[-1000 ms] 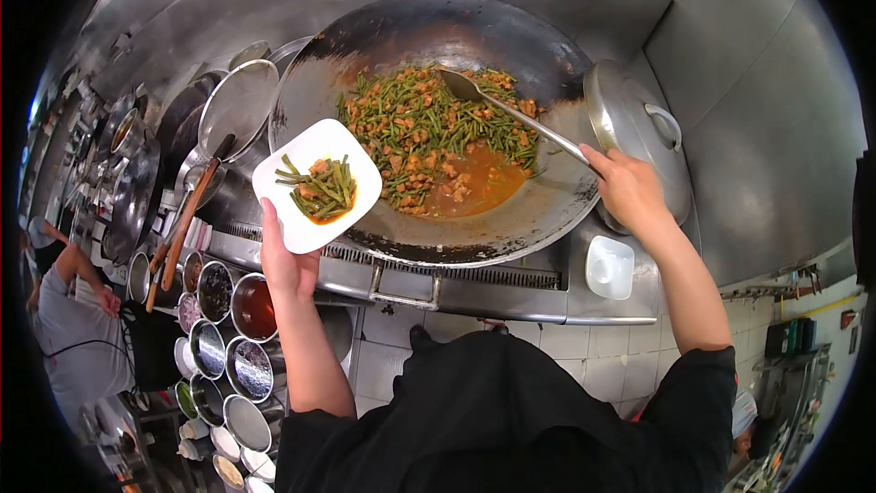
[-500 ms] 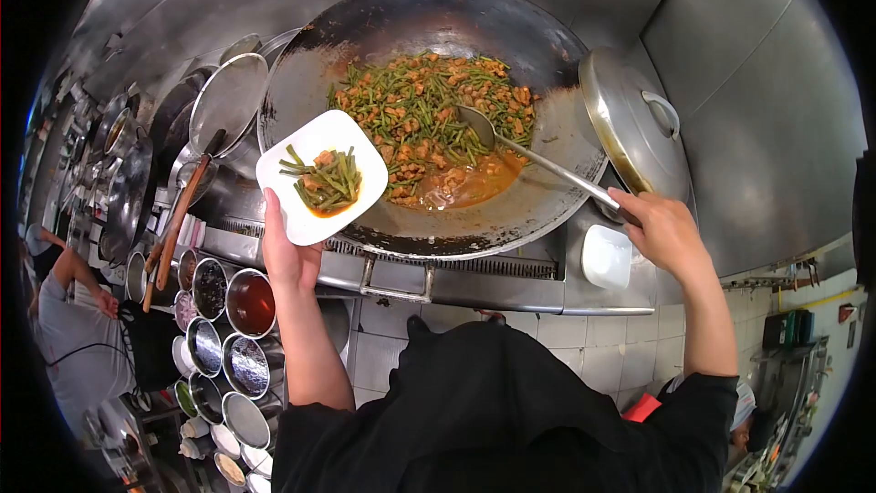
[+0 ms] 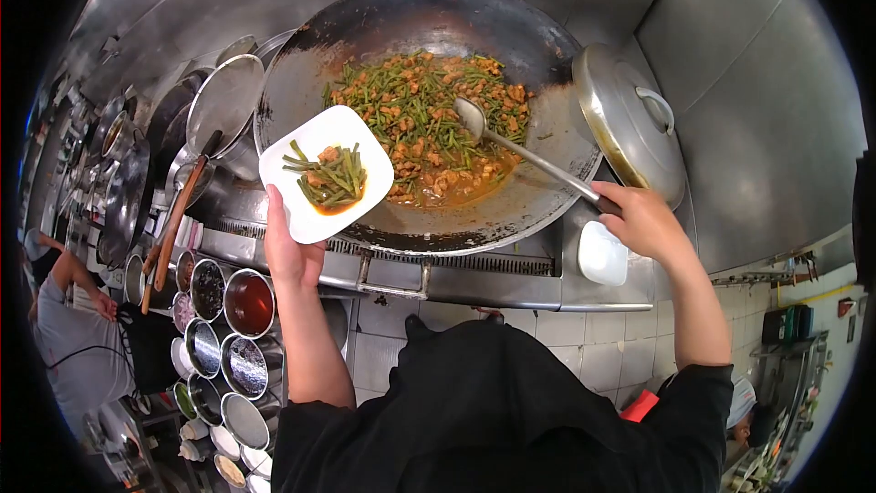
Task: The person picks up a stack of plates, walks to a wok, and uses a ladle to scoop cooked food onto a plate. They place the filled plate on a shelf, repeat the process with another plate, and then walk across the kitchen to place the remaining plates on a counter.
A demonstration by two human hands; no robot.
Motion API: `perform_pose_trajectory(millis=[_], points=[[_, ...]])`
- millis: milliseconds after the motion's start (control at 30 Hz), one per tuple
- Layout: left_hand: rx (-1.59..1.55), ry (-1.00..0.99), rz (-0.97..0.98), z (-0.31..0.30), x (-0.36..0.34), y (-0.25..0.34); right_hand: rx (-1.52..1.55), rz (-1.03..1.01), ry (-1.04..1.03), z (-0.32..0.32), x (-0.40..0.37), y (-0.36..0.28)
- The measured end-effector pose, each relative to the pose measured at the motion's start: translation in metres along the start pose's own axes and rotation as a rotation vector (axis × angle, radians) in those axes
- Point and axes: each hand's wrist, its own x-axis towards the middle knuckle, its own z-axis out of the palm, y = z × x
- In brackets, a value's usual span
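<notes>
One white, square plate [image 3: 375,157], left of centre in the frame, carries cut green beans and meat pieces [image 3: 333,179], its lower left edge gripped by the person's left hand [image 3: 296,260]. Right of centre, the right hand [image 3: 644,219] is closed around a metal ladle [image 3: 525,154], its bowl at the similar food [image 3: 420,114] in a large wok [image 3: 564,119], upper centre.

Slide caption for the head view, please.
Left hand holds a white plate of green beans; right hand grips a ladle reaching into the wok.
</notes>
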Motion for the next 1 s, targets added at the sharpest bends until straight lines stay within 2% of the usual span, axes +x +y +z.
perform_pose_trajectory(millis=[67,133,200,267,333,400,467,667,900,1000], points=[[-0.003,0.0,0.004,0.002,0.0,-0.001,0.318,0.139,-0.128,0.012,0.008,0.0],[-0.003,0.007,0.01,0.003,0.001,-0.001,0.351,0.152,-0.136,0.011,0.009,0.001],[-0.007,-0.002,0.01,0.001,0.001,-0.001,0.509,0.382,-0.334,-0.011,0.006,-0.002],[0.008,0.008,0.004,0.001,-0.001,0.0,0.513,0.379,-0.356,-0.023,0.001,0.004],[0.023,0.017,0.004,0.002,-0.002,0.002,0.243,0.242,-0.248,-0.036,-0.006,0.003],[0.038,0.022,0.007,0.0,-0.004,0.004,0.174,0.193,-0.213,-0.045,-0.012,-0.002],[0.047,0.034,0.011,-0.002,-0.005,0.008,-0.005,0.051,-0.09,-0.053,-0.018,-0.007],[0.044,0.085,0.033,-0.009,-0.008,0.011,-0.15,-0.016,0.056,-0.06,-0.02,-0.015],[0.03,0.093,0.031,-0.012,-0.007,0.01,-0.13,-0.013,0.024,-0.048,0.0,-0.025],[0.023,0.085,0.027,-0.013,-0.007,0.01,-0.178,-0.003,-0.082,-0.049,0.003,-0.025]])
